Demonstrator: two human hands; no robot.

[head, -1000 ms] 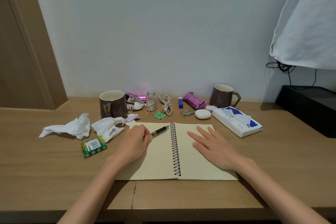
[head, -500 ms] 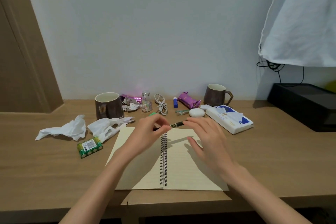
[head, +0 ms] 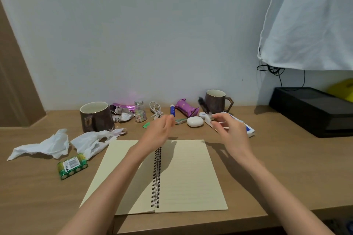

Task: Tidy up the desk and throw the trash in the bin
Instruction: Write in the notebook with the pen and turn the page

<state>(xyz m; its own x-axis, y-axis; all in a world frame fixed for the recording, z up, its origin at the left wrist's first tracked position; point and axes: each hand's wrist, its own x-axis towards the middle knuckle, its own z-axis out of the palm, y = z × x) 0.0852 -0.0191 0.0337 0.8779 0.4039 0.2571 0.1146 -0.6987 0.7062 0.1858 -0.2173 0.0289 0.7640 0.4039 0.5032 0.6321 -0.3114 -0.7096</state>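
Cream spiral notebook [head: 189,173] open on near desk [head: 286,158]. Right hand [head: 232,133] above its far right corner, fingers pinching blurred dark pen [head: 202,105]. Left hand [head: 157,133] raised, fingers loose, apart.

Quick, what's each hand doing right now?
Left hand: open, holding nothing.
Right hand: holding the pen, which is blurred.
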